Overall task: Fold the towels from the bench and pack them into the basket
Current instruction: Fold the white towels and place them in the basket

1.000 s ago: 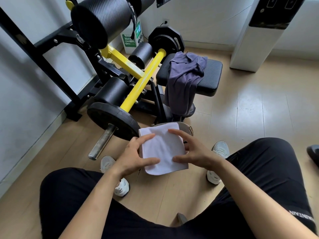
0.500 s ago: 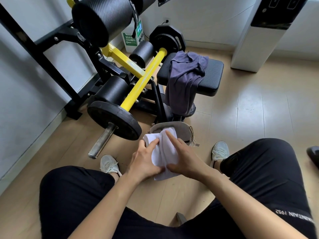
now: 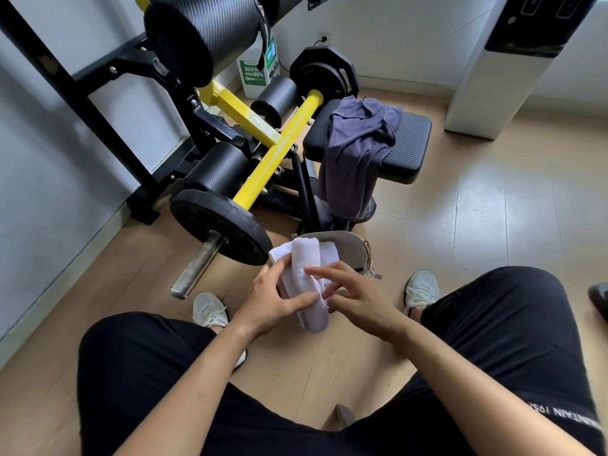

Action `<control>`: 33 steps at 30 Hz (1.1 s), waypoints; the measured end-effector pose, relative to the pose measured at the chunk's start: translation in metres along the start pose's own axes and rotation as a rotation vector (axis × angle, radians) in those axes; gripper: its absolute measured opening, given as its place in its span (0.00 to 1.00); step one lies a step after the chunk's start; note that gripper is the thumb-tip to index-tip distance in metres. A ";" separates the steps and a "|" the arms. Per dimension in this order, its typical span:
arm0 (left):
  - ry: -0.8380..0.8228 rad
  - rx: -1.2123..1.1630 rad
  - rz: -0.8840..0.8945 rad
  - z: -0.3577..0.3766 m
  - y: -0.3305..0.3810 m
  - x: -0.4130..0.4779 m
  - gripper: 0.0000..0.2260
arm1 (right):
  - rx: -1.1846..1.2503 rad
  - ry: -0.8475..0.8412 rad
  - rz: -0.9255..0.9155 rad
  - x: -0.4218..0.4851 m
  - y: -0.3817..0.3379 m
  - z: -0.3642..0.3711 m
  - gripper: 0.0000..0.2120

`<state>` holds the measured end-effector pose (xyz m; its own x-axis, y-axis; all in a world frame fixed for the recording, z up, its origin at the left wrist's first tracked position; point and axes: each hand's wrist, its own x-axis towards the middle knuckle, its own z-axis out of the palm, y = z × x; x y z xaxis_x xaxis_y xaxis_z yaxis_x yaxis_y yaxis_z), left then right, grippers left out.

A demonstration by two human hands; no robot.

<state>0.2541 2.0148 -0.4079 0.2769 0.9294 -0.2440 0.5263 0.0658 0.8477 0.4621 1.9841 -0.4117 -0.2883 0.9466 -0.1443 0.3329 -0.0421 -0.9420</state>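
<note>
Sitting, seen from the head view: legs in black trousers [image 3: 138, 373] fill the near edge, with both forearms reaching forward between the knees.

Left hand [image 3: 273, 297]: grip clamped on the white towel [image 3: 307, 255], thumb across the front of it, fingers behind.
Right hand [image 3: 357, 299]: forefinger lies straight across the towel, the other fingers curl onto its right edge; grip closed on the cloth.

White towel: folded into a long narrow roll, held in the air between the two hands and tilted, its far end over the mouth of the basket. A flatter white layer shows on either side of the roll; cannot tell whether it is the same piece.

White trainers [image 3: 209, 307] rest on the pale wooden floor [image 3: 493, 209], one on each side of the hands.

Grey felt basket [image 3: 350, 248]: on the floor just beyond the hands, rope handle [image 3: 369, 263] on its right side. Its contents are mostly hidden by the towel.

Left of the basket: black weight plate [image 3: 220, 225] on a steel bar end [image 3: 197, 264], with a yellow bar [image 3: 273, 153] running away from it.

Beyond the basket: black padded bench [image 3: 411, 143]. A purple-grey towel [image 3: 355, 153] lies crumpled on it, unfolded, and hangs down over its near edge.

Farthest: large black foam roller [image 3: 204, 34] at upper left; tall white unit [image 3: 493, 77] against the wall at upper right.
</note>
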 end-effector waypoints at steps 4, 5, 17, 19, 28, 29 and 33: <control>-0.023 -0.022 0.005 0.002 -0.003 0.003 0.37 | 0.088 0.012 -0.018 0.000 -0.002 -0.001 0.29; -0.031 -0.043 0.001 0.002 -0.003 0.003 0.37 | 0.084 0.029 -0.029 -0.001 -0.002 -0.002 0.27; -0.033 -0.158 0.121 0.000 0.006 -0.003 0.35 | 0.362 -0.031 0.062 -0.004 -0.011 -0.003 0.27; -0.060 -0.159 0.119 0.001 0.004 -0.003 0.34 | 0.367 -0.028 0.074 -0.004 -0.009 -0.003 0.27; -0.214 -0.231 0.012 0.020 -0.019 0.023 0.31 | 0.344 -0.046 0.177 0.002 0.021 -0.008 0.28; -0.231 -0.258 -0.018 0.023 -0.021 0.029 0.32 | 0.358 -0.061 0.197 0.005 0.027 -0.011 0.29; -0.319 -0.364 -0.098 0.035 -0.033 0.057 0.31 | 0.464 -0.131 0.298 0.024 0.052 -0.029 0.32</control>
<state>0.2809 2.0530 -0.4669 0.5025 0.7586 -0.4147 0.2630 0.3228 0.9092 0.4982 2.0141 -0.4557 -0.3608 0.8259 -0.4332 -0.0037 -0.4658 -0.8849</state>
